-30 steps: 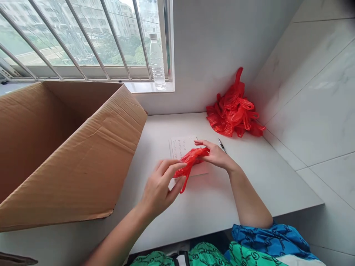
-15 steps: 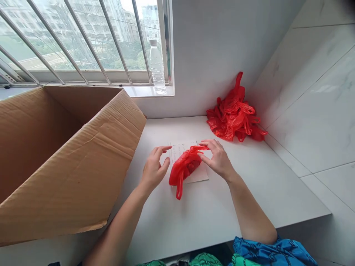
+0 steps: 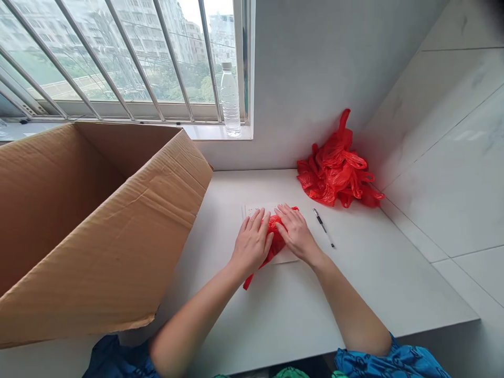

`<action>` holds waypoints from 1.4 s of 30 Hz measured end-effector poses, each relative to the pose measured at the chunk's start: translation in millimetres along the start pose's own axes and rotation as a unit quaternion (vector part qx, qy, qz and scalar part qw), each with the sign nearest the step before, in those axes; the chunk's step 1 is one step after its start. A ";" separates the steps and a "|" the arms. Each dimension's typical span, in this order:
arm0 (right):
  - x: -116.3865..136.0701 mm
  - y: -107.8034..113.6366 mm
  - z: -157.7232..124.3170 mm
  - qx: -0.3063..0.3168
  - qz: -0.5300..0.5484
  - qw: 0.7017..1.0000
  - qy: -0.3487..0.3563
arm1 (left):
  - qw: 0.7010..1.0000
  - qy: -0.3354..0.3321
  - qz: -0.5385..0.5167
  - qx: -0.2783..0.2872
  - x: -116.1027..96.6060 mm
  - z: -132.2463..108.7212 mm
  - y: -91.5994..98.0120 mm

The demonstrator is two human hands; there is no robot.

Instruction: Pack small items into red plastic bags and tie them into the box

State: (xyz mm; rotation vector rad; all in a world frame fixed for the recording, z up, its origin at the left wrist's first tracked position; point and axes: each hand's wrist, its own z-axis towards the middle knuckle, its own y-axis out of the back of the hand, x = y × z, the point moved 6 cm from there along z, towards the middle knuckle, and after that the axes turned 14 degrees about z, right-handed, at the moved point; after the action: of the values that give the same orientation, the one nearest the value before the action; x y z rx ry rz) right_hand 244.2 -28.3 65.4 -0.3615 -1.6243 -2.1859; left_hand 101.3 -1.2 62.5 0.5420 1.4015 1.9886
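Note:
A red plastic bag (image 3: 276, 242) lies crumpled on a sheet of paper (image 3: 286, 257) with writing, partly covered by both hands. My left hand (image 3: 252, 239) rests flat on the bag's left side, fingers stretched out. From the right, my right hand (image 3: 294, 231) lies on the bag with its fingers extended. One strip of the bag sticks out below my left wrist. To the right of my right hand is a pen (image 3: 324, 228) with a black grip.
A large open cardboard box (image 3: 106, 236) stands at the left. More red plastic bags (image 3: 336, 168) are heaped in the back right corner of the white table (image 3: 394, 283). A clear water bottle (image 3: 230, 102) stands on the windowsill beside the barred window.
Both hands have come together and down onto the red bag, which they now press. The pen, hidden before, shows at the right. The view has shifted slightly.

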 end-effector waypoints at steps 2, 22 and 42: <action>3.0 -20.3 -0.5 0.040 0.002 0.999 -0.004 | 0.999 -0.032 0.000 0.015 -9.7 2.1 -9.2; -4.1 -52.0 -2.4 0.066 -0.014 0.997 -0.039 | 0.997 0.003 -0.052 0.059 -6.7 -2.4 -48.7; -0.4 8.7 -33.0 -0.145 0.247 0.957 -0.045 | 0.961 0.118 -0.249 0.013 34.0 -124.3 200.4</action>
State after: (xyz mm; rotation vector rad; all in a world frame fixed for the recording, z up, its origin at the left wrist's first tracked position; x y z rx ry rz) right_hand 249.4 -62.0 62.9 -0.8604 -1.0910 -2.0268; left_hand -56.5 -107.0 206.3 -0.0502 1.5240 1.6591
